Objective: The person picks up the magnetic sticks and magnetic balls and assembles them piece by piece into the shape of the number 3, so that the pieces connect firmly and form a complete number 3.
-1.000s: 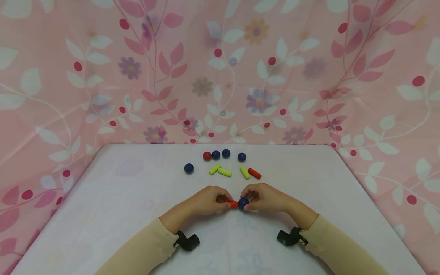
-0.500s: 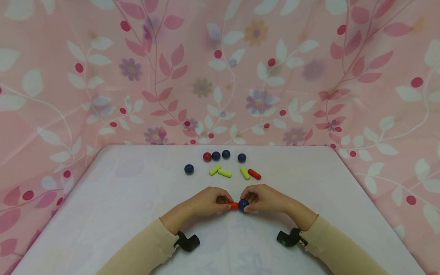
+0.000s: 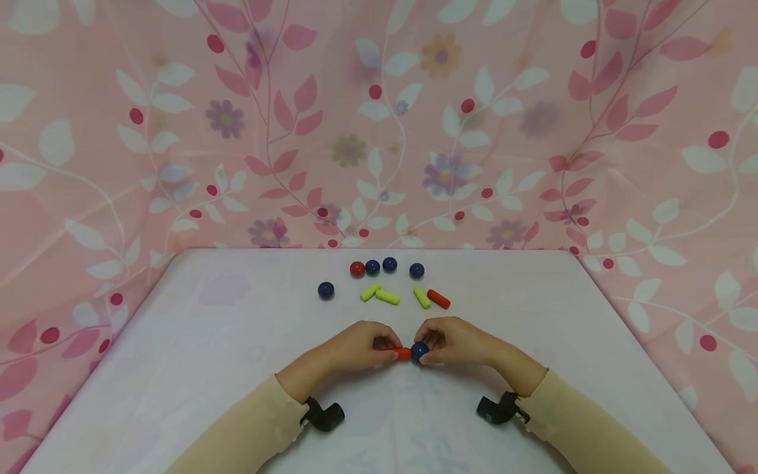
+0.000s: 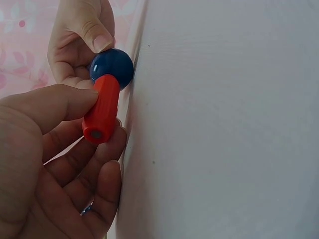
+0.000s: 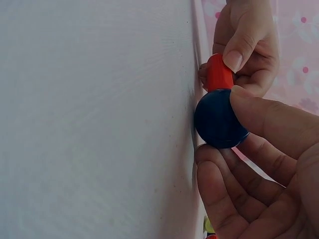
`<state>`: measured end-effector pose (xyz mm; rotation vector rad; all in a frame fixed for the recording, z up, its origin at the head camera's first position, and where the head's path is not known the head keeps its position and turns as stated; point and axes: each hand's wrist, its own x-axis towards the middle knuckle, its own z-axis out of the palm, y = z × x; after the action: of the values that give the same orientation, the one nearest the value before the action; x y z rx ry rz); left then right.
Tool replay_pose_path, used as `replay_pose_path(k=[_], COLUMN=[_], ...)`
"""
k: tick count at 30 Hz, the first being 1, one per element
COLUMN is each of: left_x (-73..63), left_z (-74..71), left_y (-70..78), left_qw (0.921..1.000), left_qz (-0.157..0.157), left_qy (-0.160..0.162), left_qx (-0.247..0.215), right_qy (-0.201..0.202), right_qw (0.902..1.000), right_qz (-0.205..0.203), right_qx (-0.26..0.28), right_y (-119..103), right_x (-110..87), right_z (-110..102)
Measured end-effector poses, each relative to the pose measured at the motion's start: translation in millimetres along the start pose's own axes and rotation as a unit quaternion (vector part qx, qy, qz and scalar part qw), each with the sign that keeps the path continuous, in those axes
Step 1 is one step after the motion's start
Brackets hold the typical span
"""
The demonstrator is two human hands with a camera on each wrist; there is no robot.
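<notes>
My left hand (image 3: 364, 345) pinches a short red rod (image 4: 103, 107) between thumb and fingers. A small grey disc shows in the rod's free end in the left wrist view. My right hand (image 3: 458, 340) holds a glossy dark blue ball (image 5: 219, 119) between thumb and fingertips. The ball meets the other end of the rod, so the two pieces form one line between my hands. Both are low over the white table, near its middle.
Beyond my hands lie several yellow-green rods (image 3: 387, 297) and another red rod (image 3: 439, 299). Behind them are a red ball (image 3: 357, 268) and several blue balls (image 3: 417, 270), one (image 3: 326, 290) off to the left. A pink floral cloth (image 3: 379, 131) hangs behind the white table (image 3: 237, 368).
</notes>
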<state>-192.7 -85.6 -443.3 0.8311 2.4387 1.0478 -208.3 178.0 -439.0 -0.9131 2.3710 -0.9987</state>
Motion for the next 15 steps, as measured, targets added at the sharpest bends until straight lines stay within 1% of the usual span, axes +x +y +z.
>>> replay_pose_path(k=[15], left_x=[-1.0], left_z=[2.3], left_y=[-2.1], left_qw=[0.9996], left_qz=[0.020], left_qy=[0.013], left_qx=[0.016], right_qy=[-0.002], right_qw=[0.9999], right_qz=[0.010], right_qx=[0.002], right_y=[-1.3], right_x=[-0.3], right_z=[0.3])
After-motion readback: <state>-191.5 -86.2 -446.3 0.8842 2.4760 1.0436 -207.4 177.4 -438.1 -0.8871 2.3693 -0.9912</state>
